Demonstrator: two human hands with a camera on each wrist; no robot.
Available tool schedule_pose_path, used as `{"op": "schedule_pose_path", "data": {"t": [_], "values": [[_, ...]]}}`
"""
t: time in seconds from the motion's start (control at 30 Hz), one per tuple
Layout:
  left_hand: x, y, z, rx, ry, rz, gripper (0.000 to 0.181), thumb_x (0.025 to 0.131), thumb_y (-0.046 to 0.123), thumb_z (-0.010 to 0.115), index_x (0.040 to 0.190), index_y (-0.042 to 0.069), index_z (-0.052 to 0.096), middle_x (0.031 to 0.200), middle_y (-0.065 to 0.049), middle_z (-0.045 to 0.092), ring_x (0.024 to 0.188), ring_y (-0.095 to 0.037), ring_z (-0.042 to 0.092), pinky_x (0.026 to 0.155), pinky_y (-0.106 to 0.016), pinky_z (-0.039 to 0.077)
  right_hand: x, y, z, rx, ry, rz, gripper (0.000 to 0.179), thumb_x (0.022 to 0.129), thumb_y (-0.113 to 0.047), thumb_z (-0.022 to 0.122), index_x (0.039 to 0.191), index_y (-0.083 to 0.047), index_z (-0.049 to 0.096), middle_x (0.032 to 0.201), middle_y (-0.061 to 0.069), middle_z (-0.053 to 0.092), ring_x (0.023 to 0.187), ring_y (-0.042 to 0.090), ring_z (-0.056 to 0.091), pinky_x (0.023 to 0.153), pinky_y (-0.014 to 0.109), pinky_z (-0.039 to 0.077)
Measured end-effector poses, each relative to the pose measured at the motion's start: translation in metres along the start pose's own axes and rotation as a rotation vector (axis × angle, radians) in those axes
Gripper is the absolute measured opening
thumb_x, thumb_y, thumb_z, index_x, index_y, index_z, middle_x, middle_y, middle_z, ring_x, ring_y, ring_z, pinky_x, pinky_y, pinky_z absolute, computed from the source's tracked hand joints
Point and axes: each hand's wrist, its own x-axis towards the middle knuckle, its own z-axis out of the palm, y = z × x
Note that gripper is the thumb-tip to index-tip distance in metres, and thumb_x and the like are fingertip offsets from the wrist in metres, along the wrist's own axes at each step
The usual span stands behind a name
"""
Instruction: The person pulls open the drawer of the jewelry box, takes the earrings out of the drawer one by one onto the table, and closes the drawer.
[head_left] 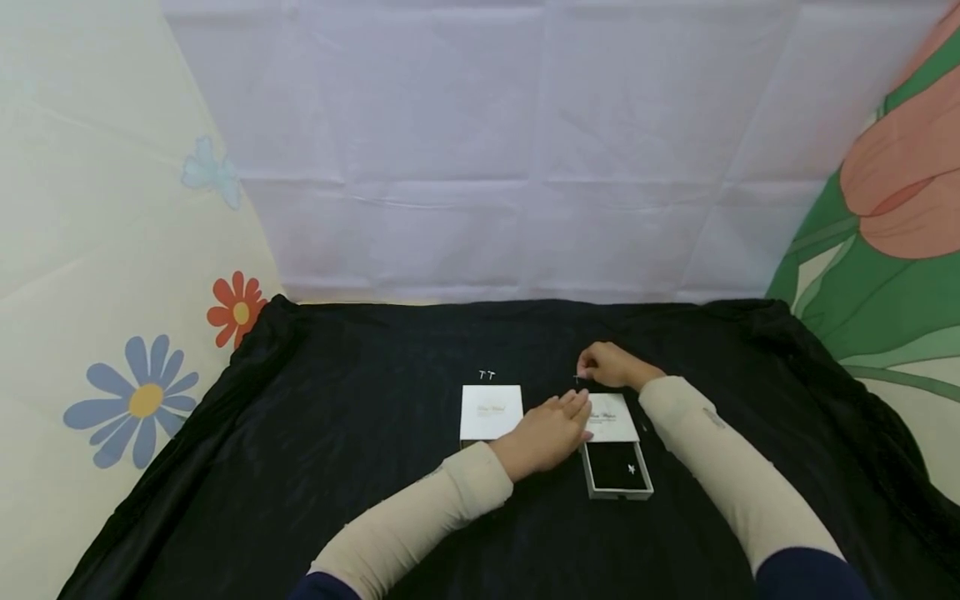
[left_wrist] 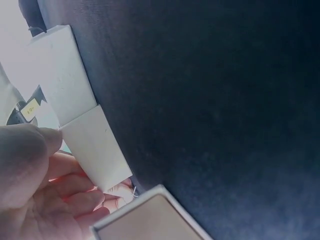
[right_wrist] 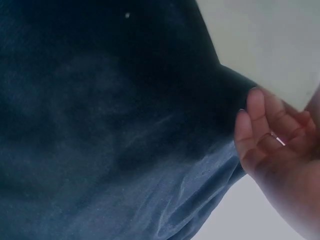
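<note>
A small white drawer box [head_left: 611, 418] stands right of centre. Its drawer [head_left: 618, 495] is pulled out toward me, with a small silver star-like piece [head_left: 632, 469] on the black lining. My left hand [head_left: 549, 433] holds this box at its left side; in the left wrist view the thumb [left_wrist: 48, 140] touches where sleeve and drawer meet. Behind the box, my right hand [head_left: 611, 365] pinches a tiny silver T-shaped piece [head_left: 577, 379] at the cloth. The right wrist view shows its curled fingers [right_wrist: 255, 107] but hides the piece.
A second white box [head_left: 491, 411] with gold lettering stands to the left. Two small silver T-shaped pieces [head_left: 487, 374] lie behind it. Black cloth [head_left: 375, 483] covers the table, and a white sheet [head_left: 525, 150] hangs behind.
</note>
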Motion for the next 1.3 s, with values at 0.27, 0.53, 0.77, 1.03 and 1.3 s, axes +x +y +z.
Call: {"op": "schedule_pose_path", "data": {"t": [0.27,0.53,0.77,1.03,1.3], "values": [[-0.0004,0.0003,-0.0017,-0.006,0.013,0.006,0.049,0.103,0.035,0.042,0.141,0.004,0.047,0.148,-0.011,0.041,0.134,-0.021,0.043,0.107,-0.031,0.038,0.0019,0.0013,0.0009,-0.018,0.008,0.022,0.013,0.091,-0.003,0.060,0.080,-0.004,0.067,0.077,0.002,0.063,0.071,0.015,0.055,0.072,0.036,0.048],[-0.0002,0.0008,-0.0037,-0.003,0.008,-0.008,0.049,0.103,0.035,0.042,0.142,0.004,0.046,0.149,-0.010,0.041,0.134,-0.020,0.043,0.107,-0.030,0.038,0.0028,0.0021,0.0017,-0.018,0.017,0.040,0.014,0.091,-0.003,0.061,0.079,-0.005,0.068,0.077,0.001,0.064,0.071,0.015,0.056,0.073,0.036,0.048],[-0.0005,0.0013,-0.0040,-0.015,0.006,-0.009,0.049,0.103,0.035,0.042,0.142,0.004,0.046,0.149,-0.010,0.041,0.135,-0.021,0.042,0.107,-0.031,0.038,0.0020,0.0016,0.0027,-0.007,0.027,0.050,0.012,0.091,-0.005,0.062,0.082,-0.004,0.069,0.079,0.002,0.066,0.073,0.016,0.057,0.074,0.037,0.049],[0.0014,0.0015,0.0015,-0.051,-0.016,-0.012,0.050,0.104,0.033,0.040,0.144,0.003,0.043,0.151,-0.011,0.038,0.137,-0.022,0.039,0.109,-0.034,0.036,0.0004,0.0013,0.0028,-0.009,0.038,0.045,0.011,0.090,-0.005,0.063,0.082,-0.004,0.070,0.078,0.002,0.066,0.073,0.015,0.057,0.073,0.037,0.049],[-0.0005,0.0003,0.0013,-0.047,-0.001,-0.006,0.049,0.104,0.034,0.038,0.143,0.004,0.043,0.151,-0.011,0.038,0.137,-0.021,0.039,0.109,-0.033,0.035,0.0010,0.0020,0.0025,0.002,0.032,0.060,0.012,0.091,-0.004,0.061,0.082,-0.004,0.069,0.079,0.003,0.065,0.073,0.016,0.056,0.073,0.036,0.049]]}}
